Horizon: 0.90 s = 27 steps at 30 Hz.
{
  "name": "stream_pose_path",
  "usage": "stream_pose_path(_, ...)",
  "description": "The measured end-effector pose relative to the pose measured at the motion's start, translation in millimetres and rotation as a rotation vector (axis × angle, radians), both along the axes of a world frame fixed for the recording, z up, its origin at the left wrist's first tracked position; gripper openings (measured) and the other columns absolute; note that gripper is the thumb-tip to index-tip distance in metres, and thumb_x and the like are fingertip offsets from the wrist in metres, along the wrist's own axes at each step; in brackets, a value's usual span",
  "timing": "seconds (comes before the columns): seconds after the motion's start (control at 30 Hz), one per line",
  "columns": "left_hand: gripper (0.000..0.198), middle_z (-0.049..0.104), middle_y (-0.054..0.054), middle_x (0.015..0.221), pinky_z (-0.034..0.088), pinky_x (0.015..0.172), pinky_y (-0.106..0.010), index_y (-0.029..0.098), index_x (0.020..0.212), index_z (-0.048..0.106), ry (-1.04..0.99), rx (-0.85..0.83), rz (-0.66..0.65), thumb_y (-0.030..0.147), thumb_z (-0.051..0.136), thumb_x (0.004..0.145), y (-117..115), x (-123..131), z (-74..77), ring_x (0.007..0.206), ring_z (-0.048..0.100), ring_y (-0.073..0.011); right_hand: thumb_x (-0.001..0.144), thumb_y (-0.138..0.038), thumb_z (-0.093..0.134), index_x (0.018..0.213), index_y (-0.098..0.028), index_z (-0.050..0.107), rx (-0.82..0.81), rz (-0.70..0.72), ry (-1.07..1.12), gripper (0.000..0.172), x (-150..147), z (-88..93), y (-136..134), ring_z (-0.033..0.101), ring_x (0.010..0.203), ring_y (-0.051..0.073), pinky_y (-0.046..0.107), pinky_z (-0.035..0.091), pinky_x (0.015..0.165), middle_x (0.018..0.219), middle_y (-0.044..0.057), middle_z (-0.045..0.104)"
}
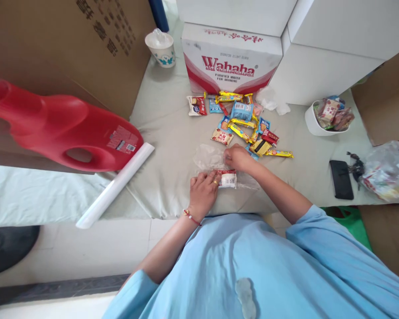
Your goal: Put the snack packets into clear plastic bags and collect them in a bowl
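My left hand (pixel 203 191) lies palm down at the table's near side, its curved fingers over the left end of a red and white snack packet (pixel 228 179). Its thumb is hidden. Just above that packet, my right hand (pixel 237 158) has its fingers pinched on a crumpled clear plastic bag (pixel 208 155). The bag spreads to the left of the right hand, and thin clear film also shows right of the packet. Beyond the hands lies a loose pile of wrapped snacks, among them a yellow stick packet (pixel 239 131), a blue packet (pixel 242 110) and a cream packet (pixel 222 137).
A Wahaba-style printed carton (pixel 232 66) stands behind the pile. At left are a red jug (pixel 96 128), a white roll (pixel 116 186) and a paper cup (pixel 161 51). To the right, a white tub (pixel 315 126) of snacks, a phone (pixel 341 179) and a plastic bag (pixel 387 170).
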<state>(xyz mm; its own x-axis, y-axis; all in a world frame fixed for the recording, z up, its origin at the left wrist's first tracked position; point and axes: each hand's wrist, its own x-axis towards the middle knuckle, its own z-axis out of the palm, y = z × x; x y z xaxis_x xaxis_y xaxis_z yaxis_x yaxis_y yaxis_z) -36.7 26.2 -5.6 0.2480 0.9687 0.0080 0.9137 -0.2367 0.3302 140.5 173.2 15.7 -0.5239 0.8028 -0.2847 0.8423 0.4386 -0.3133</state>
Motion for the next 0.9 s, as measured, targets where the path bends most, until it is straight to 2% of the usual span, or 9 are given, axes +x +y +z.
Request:
stream_pose_path(0.1,0.046,0.065,-0.005,0.152,0.042,0.090,-0.050,0.031,0.147,0.064,-0.010,0.002,-0.003,0.031,0.039,0.108,1,1,-3.4,0.120,0.058,-0.0323,0.096,-0.018,0.062,0.109,-0.015,0.079,-0.024,0.072,0.039,0.021,2,18.6,-7,0.066,0.103,0.026,0.031,0.045,0.083,0.101,0.011,0.077)
stream_pose_path(0.23,0.039,0.067,-0.008,0.148,0.045,0.089,-0.050,0.027,0.137,0.071,-0.055,-0.002,-0.013,0.028,0.046,0.106,3,-4,-11.9,0.115,0.060,-0.0319,0.104,-0.019,0.053,0.134,-0.021,0.073,0.000,0.237,-0.012,0.036,6,35.5,-47,0.066,0.101,0.024,0.030,0.043,0.081,0.105,0.011,0.075)
stream_pose_path(0.33,0.030,0.070,-0.009,0.143,0.049,0.095,-0.050,0.024,0.114,0.079,-0.200,-0.004,-0.014,0.022,0.053,0.100,3,-17,-20.9,0.115,0.063,-0.0303,0.108,-0.023,0.049,0.155,-0.029,0.057,-0.038,0.309,-0.031,0.048,12,23.9,-80,0.063,0.105,0.025,0.030,0.044,0.080,0.116,0.011,0.074)
stream_pose_path(0.4,0.030,0.073,-0.010,0.137,0.050,0.102,-0.047,0.023,0.111,0.078,-0.364,0.008,0.018,0.019,0.052,0.098,2,-31,-25.6,0.117,0.065,-0.0271,0.108,-0.023,0.048,0.158,-0.031,0.053,-0.042,0.300,-0.008,0.050,18,9.0,-94,0.061,0.109,0.025,0.031,0.046,0.083,0.128,0.011,0.072)
stream_pose_path(0.5,0.031,0.079,-0.008,0.119,0.051,0.105,-0.041,0.022,0.107,0.076,-0.547,0.027,0.289,0.019,0.047,0.095,3,-56,-25.5,0.114,0.068,-0.0231,0.108,-0.020,0.047,0.154,-0.031,0.059,-0.021,0.269,0.087,0.049,25,-10.9,-99,0.059,0.109,0.024,0.032,0.047,0.092,0.136,0.010,0.069)
stream_pose_path(0.57,0.029,0.079,-0.007,0.108,0.052,0.100,-0.038,0.021,0.100,0.075,-0.568,0.013,0.520,0.024,0.047,0.094,12,-70,-19.8,0.106,0.070,-0.0229,0.107,-0.018,0.048,0.151,-0.030,0.063,-0.009,0.254,0.144,0.047,28,-18.3,-99,0.058,0.104,0.023,0.032,0.046,0.092,0.130,0.010,0.070)
stream_pose_path(0.63,0.028,0.078,-0.007,0.102,0.052,0.094,-0.036,0.020,0.097,0.073,-0.560,-0.030,0.626,0.032,0.048,0.094,27,-79,-11.3,0.099,0.070,-0.0230,0.107,-0.018,0.048,0.148,-0.030,0.065,0.001,0.241,0.177,0.046,29,-21.4,-99,0.057,0.100,0.023,0.032,0.046,0.089,0.121,0.010,0.072)
stream_pose_path(0.83,0.040,0.076,-0.007,0.096,0.047,0.073,-0.030,0.017,0.106,0.069,-0.621,-0.389,0.492,0.047,0.045,0.096,93,-70,9.1,0.074,0.062,-0.0177,0.107,-0.020,0.045,0.147,-0.030,0.067,0.008,0.232,0.213,0.046,30,-23.3,-101,0.057,0.100,0.025,0.033,0.048,0.089,0.117,0.010,0.073)
stream_pose_path(0.9,0.041,0.075,-0.006,0.084,0.043,0.062,-0.028,0.017,0.102,0.071,-0.646,-0.522,0.405,0.052,0.053,0.091,110,-64,11.9,0.062,0.057,-0.0156,0.107,-0.020,0.045,0.146,-0.030,0.067,0.005,0.227,0.224,0.046,30,-24.2,-101,0.057,0.100,0.025,0.034,0.048,0.089,0.118,0.010,0.073)
